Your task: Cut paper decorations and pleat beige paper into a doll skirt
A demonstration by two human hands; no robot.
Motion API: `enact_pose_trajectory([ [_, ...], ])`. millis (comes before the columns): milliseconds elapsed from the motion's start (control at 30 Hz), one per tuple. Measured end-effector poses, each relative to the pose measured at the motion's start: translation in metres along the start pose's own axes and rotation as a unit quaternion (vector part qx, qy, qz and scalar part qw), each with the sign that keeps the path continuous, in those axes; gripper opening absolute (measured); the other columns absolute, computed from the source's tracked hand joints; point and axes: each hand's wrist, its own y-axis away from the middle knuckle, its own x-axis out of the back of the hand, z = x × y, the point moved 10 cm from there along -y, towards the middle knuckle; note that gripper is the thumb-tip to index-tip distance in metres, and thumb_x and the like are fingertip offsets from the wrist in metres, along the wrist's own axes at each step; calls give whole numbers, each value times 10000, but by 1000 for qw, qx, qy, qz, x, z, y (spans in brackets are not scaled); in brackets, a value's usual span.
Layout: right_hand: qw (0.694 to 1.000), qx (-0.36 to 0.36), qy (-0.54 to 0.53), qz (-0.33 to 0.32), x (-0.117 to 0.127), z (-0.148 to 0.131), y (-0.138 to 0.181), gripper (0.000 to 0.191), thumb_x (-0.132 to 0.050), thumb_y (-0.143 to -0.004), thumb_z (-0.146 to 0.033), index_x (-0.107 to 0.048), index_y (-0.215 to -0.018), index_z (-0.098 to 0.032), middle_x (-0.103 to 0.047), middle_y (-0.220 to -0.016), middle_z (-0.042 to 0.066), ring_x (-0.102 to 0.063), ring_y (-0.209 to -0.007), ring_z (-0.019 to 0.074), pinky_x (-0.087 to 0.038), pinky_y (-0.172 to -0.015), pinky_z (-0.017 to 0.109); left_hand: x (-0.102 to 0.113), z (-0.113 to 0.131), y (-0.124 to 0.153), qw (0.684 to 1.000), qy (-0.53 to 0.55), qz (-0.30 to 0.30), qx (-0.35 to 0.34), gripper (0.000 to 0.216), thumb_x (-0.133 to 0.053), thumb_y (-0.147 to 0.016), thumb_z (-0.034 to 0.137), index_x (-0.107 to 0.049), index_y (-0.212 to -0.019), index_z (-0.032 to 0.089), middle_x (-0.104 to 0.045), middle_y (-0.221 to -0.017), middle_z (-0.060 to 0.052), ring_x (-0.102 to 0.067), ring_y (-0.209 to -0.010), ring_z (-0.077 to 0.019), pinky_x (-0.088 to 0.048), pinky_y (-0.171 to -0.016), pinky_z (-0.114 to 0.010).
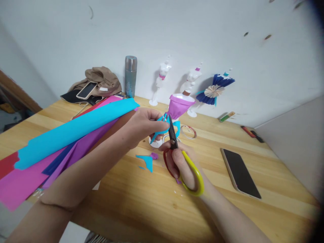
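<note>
My left hand (145, 123) pinches a small folded piece of blue crepe paper (160, 127) between thumb and fingers. My right hand (183, 162) is closed around scissors (193, 173) with one yellow and one red handle loop. Their dark blades point away from me and meet the blue paper's right edge; a strip of it shows beyond them. Just behind the hands stands a small white mannequin (186, 98) wrapped in purple paper, its lower part partly hidden. Blue scraps (148, 162) and a purple scrap (154, 155) lie on the table below.
Long crepe paper sheets (76, 130) in several colours cover the table's left side. Behind stand a thermos (131, 77) and more mannequins (162, 79), one in a dark blue pleated dress (215, 89). A phone (240, 172) lies right; tape rolls (189, 132) sit behind the scissors.
</note>
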Motion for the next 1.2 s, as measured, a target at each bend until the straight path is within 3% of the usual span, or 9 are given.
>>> enact_pose_trajectory([
  [267,999,-31,3,10,-1,2,0,578,-494,-923,-763,-588,-948,-193,-410,-425,-94,-309,-324,78,-245,-344,226,0,0,1,1000,-7,4,5,179,-640,-723,131,-582,-554,139,-576,-440,19,-481,-394,-56,-329,-403,-165],
  [867,1000,-26,-9,5,-1,8,1,540,-477,-957,-722,-598,-974,-196,-401,-428,-93,-304,-320,77,-235,-338,221,-2,3,6,1000,-13,10,25,206,-587,-751,76,-578,-554,135,-577,-466,19,-504,-424,-55,-350,-428,-159],
  [1200,999,-23,-15,20,-1,10,-2,545,-514,-927,-739,-600,-930,-201,-392,-418,-98,-279,-288,77,-189,-313,232,-1,-1,3,1000,9,-3,20,162,-633,-728,128,-582,-575,139,-587,-477,8,-511,-430,-67,-355,-437,-175],
])
